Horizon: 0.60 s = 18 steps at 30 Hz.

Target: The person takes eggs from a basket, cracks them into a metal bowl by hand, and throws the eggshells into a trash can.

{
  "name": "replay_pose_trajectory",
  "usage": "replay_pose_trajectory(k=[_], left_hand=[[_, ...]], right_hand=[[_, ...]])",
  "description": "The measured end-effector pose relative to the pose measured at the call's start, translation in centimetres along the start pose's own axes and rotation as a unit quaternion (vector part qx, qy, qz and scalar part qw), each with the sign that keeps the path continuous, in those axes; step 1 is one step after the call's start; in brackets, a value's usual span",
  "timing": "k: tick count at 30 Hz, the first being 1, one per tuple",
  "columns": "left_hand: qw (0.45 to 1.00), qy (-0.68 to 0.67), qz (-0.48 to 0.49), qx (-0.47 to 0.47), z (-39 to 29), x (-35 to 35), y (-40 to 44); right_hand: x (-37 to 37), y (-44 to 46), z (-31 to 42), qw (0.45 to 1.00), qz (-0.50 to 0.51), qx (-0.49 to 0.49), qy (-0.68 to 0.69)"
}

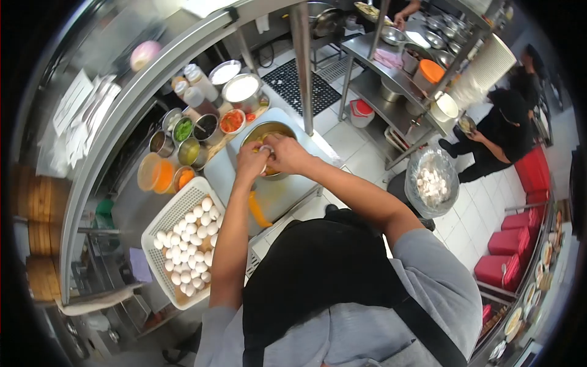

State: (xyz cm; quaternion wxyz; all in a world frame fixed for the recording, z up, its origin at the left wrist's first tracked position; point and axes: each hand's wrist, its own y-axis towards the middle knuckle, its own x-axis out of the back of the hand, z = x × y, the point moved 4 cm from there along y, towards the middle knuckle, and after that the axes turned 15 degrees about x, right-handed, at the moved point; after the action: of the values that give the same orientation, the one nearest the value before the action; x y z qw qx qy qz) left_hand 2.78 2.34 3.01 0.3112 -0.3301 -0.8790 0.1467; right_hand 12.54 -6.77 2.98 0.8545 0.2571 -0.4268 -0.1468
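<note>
Over a metal bowl (269, 127) with yellow egg liquid in it, my left hand (251, 161) and my right hand (287, 154) meet with bent fingers. Between their fingertips is a small white egg (265, 149), mostly covered, so whether its shell is split is hard to see. The bowl rests on a pale blue cutting board (221, 174). Beside my left forearm, a white plastic basket (160, 274) holds many white eggs (191, 240).
Behind the board stand squeeze bottles (200, 82), a pot of white powder (241, 89), and containers of chopped red (232, 121) and green food (183, 129). A lined bin (431, 183) holds eggshells at right. A person in black (498, 131) stands beyond it.
</note>
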Motion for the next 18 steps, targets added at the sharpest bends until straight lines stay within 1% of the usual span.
replay_pose_trajectory(k=[1,3,6,7,9,10,11,12,13,14,15,16,17,18], left_hand=[[1.0,-0.002,-0.01,0.008,0.1,0.1,0.0],[0.999,-0.006,-0.029,0.017,0.2,0.2,0.1],[1.0,-0.014,-0.01,0.009,0.6,0.0,0.6],[1.0,-0.014,-0.017,0.017,0.2,0.1,0.1],[1.0,0.01,-0.026,-0.004,-0.5,0.5,-0.6],[0.999,0.01,-0.033,0.004,0.4,1.1,-0.2],[0.992,0.045,-0.07,-0.098,0.3,1.5,0.0],[0.971,0.08,-0.103,-0.201,-0.6,1.7,-1.0],[0.964,0.164,-0.128,-0.167,-1.3,2.2,-2.1],[0.964,0.164,-0.128,-0.166,-1.2,2.3,-1.8],[0.942,0.169,-0.147,-0.251,-1.8,2.6,-2.0],[0.912,0.172,-0.165,-0.335,-2.3,2.6,-2.3],[0.912,0.172,-0.165,-0.335,-2.2,2.6,-2.2],[0.969,0.049,-0.053,-0.237,-2.4,2.4,-2.0]], right_hand=[[-0.1,-0.1,-0.3,1.0,-0.005,-0.006,-0.004],[-0.3,0.1,-0.2,0.999,-0.021,0.023,-0.013],[-0.3,0.0,-0.1,0.999,-0.001,0.015,-0.037],[-0.4,-0.1,-0.3,0.999,-0.013,0.02,-0.048],[-0.3,-0.2,-1.2,0.998,-0.035,0.042,-0.045],[0.5,-0.1,-1.0,0.999,0.011,0.022,-0.029],[0.8,0.0,-1.4,0.997,0.027,0.061,-0.033],[1.3,0.3,-1.0,0.994,0.041,0.098,-0.039],[1.8,0.6,-0.8,0.994,0.041,0.098,-0.037],[2.5,0.8,-0.4,0.989,0.017,0.141,-0.038],[3.4,1.1,0.4,0.982,-0.008,0.183,-0.04],[3.7,1.2,0.7,0.982,-0.008,0.182,-0.04],[4.0,1.4,0.9,0.985,-0.03,0.171,-0.021],[4.3,1.4,1.0,0.986,-0.053,0.158,-0.002]])
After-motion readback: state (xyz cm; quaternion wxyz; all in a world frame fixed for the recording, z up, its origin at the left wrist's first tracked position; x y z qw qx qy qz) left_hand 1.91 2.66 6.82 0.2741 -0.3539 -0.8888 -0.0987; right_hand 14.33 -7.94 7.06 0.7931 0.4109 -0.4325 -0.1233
